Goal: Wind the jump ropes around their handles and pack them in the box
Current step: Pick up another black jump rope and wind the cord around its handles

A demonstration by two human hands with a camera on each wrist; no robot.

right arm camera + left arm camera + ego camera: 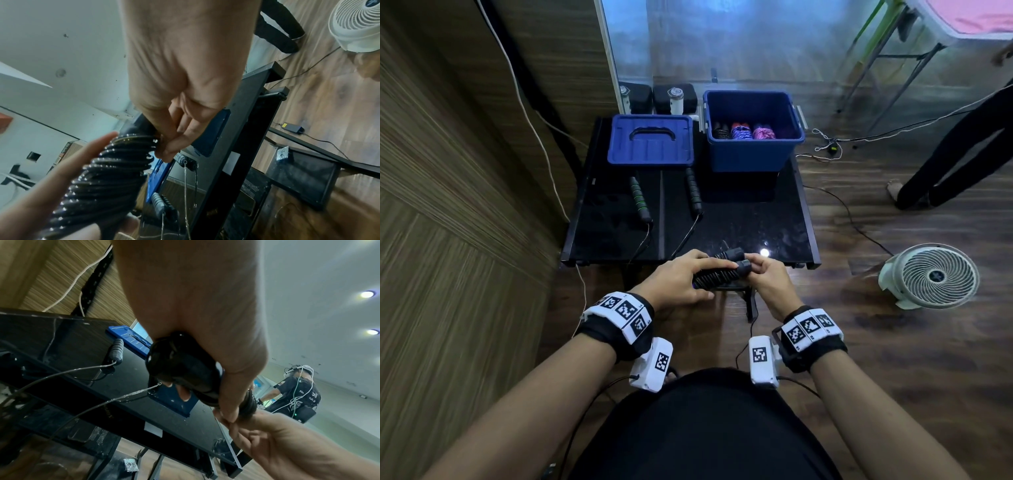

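My left hand [681, 279] grips a pair of black jump-rope handles [722, 270] with black rope coiled round them, just above the table's near edge. My right hand [763, 274] pinches the right end of that bundle [107, 175]. In the left wrist view the handles' butt end [180, 368] shows under my palm. A second rope's two handles, one green-striped [639, 198] and one black [694, 190], lie on the black table [756, 219], their cords trailing off the near edge. The open blue box [753, 150] at the back right holds several wound ropes [743, 132].
The box's blue lid [650, 140] lies flat at the table's back left. A white floor fan [931, 274] stands to the right, with cables across the wooden floor. Another person's legs [955, 164] are at far right. A wood-panelled wall [465, 171] runs close on the left.
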